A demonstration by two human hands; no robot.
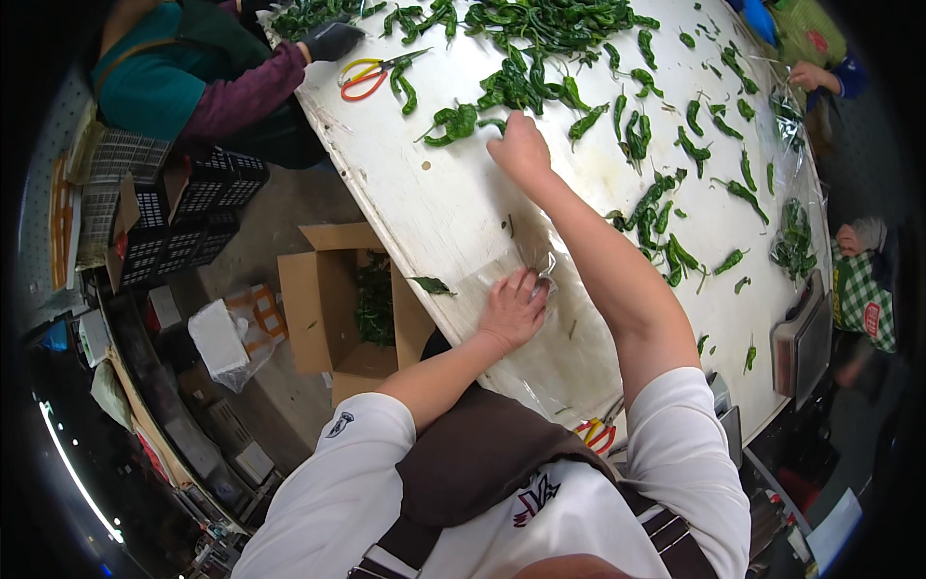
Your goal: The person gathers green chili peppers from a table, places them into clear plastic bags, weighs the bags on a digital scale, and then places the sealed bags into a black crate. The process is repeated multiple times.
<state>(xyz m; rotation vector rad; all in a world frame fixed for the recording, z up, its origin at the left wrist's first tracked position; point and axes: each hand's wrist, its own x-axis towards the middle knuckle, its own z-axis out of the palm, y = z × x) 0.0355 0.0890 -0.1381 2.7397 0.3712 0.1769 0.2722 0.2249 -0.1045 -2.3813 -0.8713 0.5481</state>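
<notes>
My left hand [512,310] rests near the table's edge, fingers curled over a clear plastic bag [481,279] that lies on the white table [405,210]. Farther out, my right hand [521,148] has its fingers closed at a green pepper [493,124], whose end sticks out to the left. Just beyond it sits a clump of wrinkled green peppers [510,85], with a smaller group [457,124] to the left. A loose green leaf [432,285] lies left of the bag.
Scissors [372,76] lie by a co-worker's gloved hand [333,40]; another pair [597,433] is near my apron. An open cardboard box [304,311] with greens stands below the left edge. Filled bags [794,235], a scale [799,340] and other people's hands [810,75] line the right.
</notes>
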